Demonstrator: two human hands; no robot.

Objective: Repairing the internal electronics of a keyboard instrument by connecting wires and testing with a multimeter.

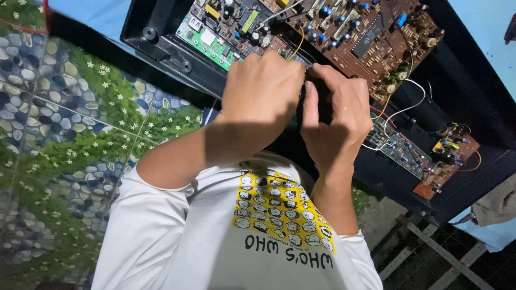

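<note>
1. Head view, hands: the left hand [263, 91] comes in from the lower left with the forearm bare and the wrist bent. Its back faces the camera, and its fingers curl down out of sight into the open black case [161, 40].
2. The right hand [336, 121] rises from below, just beside the left hand and touching it at the knuckles. Its fingers [322, 72] bend narrow and close around a small dark part [324, 104] at the case's front edge. Whether the left hand grips anything, I cannot tell.
3. Boards by the case: a brown circuit board [365, 37] with blue capacitors and a black chip lies in the case's upper middle, just above both hands. A green circuit board [215, 40] sits at its upper left end. A smaller brown board [443, 169] with yellow parts lies at its right end, beside a grey-green strip board [400, 150].
4. White, yellow and red wires [400, 110] loop right of the right hand, between the big brown board and the strip board.
5. Clothing: a white shirt [177, 236] with a yellow printed patch of small cartoon heads fills the bottom, below the case.
6. Surface: the case rests on a floor mat [64, 118] printed with pebbles, grass and white flowers, left of it. A pale blue wall [484, 32] stands at the case's upper right.
</note>
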